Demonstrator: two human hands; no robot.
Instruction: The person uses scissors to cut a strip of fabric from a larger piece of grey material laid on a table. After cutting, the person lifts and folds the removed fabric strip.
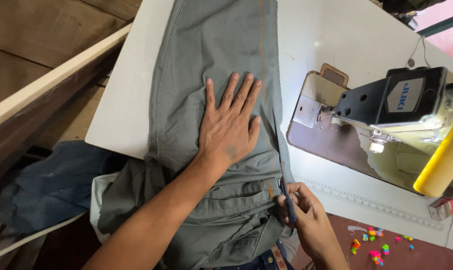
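A grey-green garment (pixel 201 60) lies lengthwise on the white table (pixel 126 110), its lower part hanging off the near edge. My left hand (pixel 230 125) presses flat on the cloth, fingers spread. My right hand (pixel 306 217) grips small scissors (pixel 282 170) with blue handles at the garment's right edge; the blades point away from me along that edge. An orange line (pixel 262 50) runs down the fabric near the same edge.
A sewing machine (pixel 401 102) with a lit needle area stands at the right on the table, a yellow cylinder (pixel 444 162) beside it. A wooden rail (pixel 51 80) runs along the left. Dark blue cloth (pixel 51 185) lies below the table. Small coloured bits (pixel 371 242) are scattered on the red floor.
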